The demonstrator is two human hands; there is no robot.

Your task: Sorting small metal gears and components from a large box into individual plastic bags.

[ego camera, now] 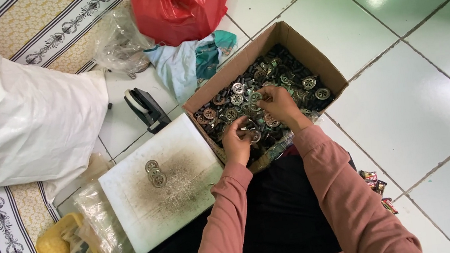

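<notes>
We sit on the tiled floor (406,110) with a cardboard box (317,58) pulled close in front of us, so both arms reach it without stretching. It is full of small dark pieces and round metal discs (238,88), heaped loose. Our left hand (236,141) is curled at the near left of the heap, fingertips pinched on a small part (255,136) at the surface. Our right hand (278,105) lies palm down further in, fingers bent into the pile; we cannot tell whether it has hold of anything. Just left of the box lies a stained white board (189,205), flat and within easy reach, and three discs (154,173) rest on it in a short stack, apart from the heap. Further left are clear bags (96,216) and a yellow tub (51,251); a tape dispenser (145,106), a red bag (178,3) and a white sack (12,118) sit on the far side.
</notes>
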